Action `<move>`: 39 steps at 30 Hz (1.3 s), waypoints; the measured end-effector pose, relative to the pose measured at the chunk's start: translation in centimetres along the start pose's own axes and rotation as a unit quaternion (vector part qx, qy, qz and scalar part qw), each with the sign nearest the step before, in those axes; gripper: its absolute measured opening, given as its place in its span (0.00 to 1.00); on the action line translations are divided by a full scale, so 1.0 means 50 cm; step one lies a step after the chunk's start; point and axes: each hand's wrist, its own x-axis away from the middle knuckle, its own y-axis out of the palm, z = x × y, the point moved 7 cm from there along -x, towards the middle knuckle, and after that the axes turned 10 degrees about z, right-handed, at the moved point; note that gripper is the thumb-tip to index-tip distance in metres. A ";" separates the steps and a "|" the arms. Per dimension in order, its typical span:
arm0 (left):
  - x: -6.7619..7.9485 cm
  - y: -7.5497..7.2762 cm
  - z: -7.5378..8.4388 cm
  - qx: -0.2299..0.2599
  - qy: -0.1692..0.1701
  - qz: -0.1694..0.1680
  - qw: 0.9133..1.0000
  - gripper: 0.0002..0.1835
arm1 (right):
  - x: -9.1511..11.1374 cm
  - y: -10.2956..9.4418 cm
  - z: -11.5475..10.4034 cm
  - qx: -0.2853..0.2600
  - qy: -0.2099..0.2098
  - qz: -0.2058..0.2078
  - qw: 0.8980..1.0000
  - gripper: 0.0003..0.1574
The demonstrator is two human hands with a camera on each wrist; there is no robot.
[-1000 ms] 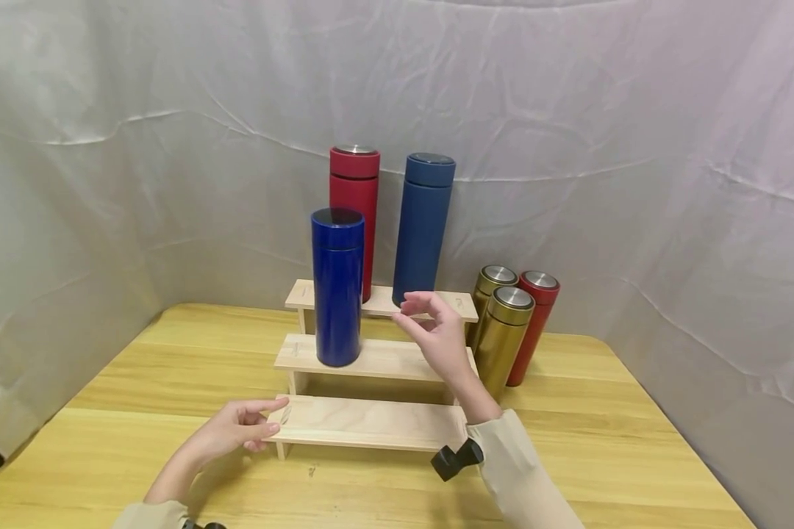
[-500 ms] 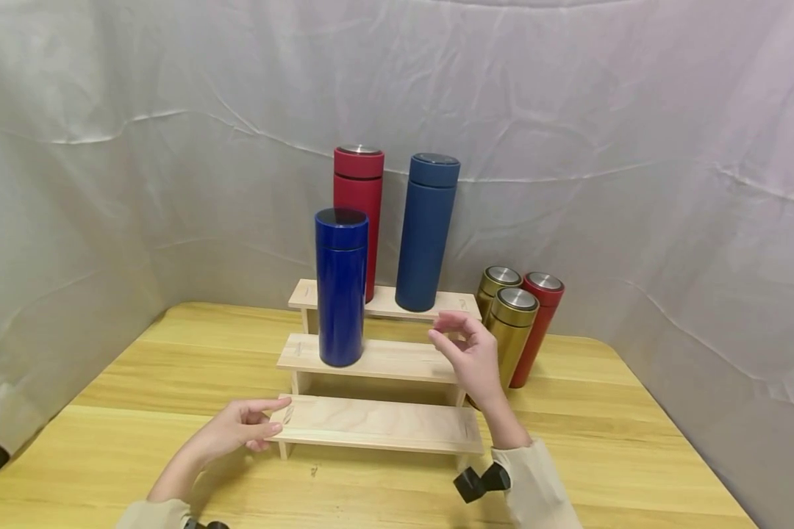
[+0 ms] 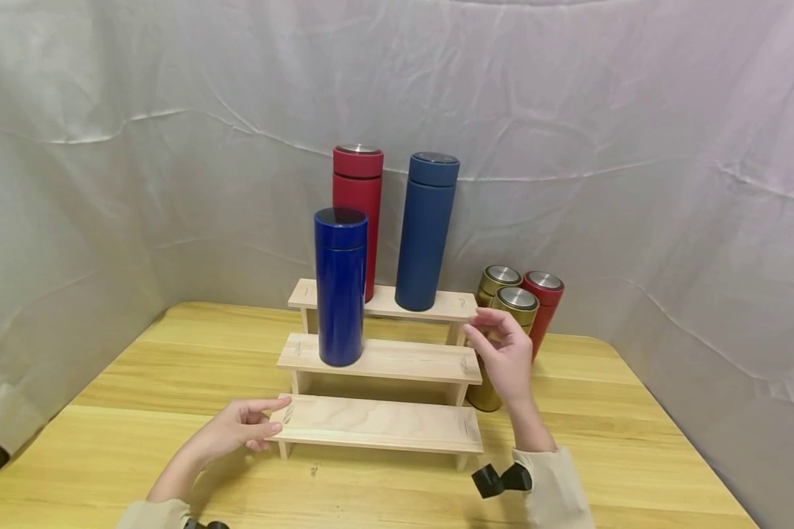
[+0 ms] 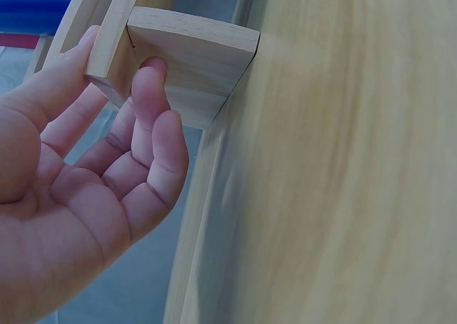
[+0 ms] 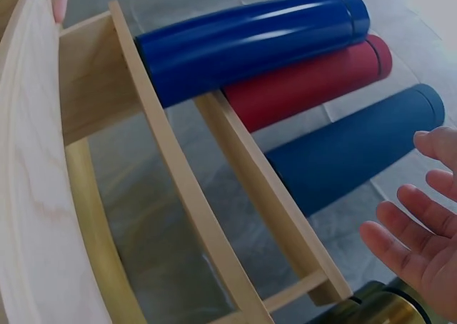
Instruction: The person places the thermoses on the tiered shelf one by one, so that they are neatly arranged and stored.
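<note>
My left hand [image 3: 231, 427] holds the left end of the lowest step of a three-tier wooden display stand [image 3: 384, 422]; in the left wrist view, fingers [image 4: 148, 95] curl beneath the board. A glossy blue thermos flask [image 3: 340, 294] stands upright on the middle step, left of centre. Behind it, on the top step, are a red thermos flask [image 3: 370, 213], partly hidden, and a matte blue thermos flask [image 3: 426, 235]. My right hand [image 3: 511, 360], fingers loosely bent and holding nothing, is beside the stand's right end, overlapping the front gold thermos flask [image 3: 517, 312].
Another gold thermos flask [image 3: 501, 276] and a second red thermos flask [image 3: 548, 294] stand on the wooden table [image 3: 609, 441] right of the stand, partly hidden. A grey-white cloth [image 3: 602, 147] hangs behind and at both sides.
My right hand has moved right and slightly down, from near the matte blue flask to in front of the gold flasks. My left hand keeps its hold, and the flasks stay put.
</note>
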 end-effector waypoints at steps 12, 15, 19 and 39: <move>0.001 -0.001 0.000 -0.003 -0.009 0.009 1.000 0.28 | -0.014 -0.053 0.026 -0.040 0.002 0.038 0.998 0.17; 0.002 -0.001 0.000 -0.003 -0.010 0.008 1.000 0.28 | -0.016 -0.062 0.023 -0.048 0.002 0.049 0.998 0.14; 0.002 -0.001 0.001 -0.004 -0.012 0.010 1.000 0.28 | -0.017 -0.073 0.007 -0.069 -0.001 0.066 0.995 0.13; 0.003 -0.002 0.003 -0.017 -0.013 0.015 1.000 0.28 | -0.019 -0.130 -0.011 0.038 -0.023 0.197 0.979 0.20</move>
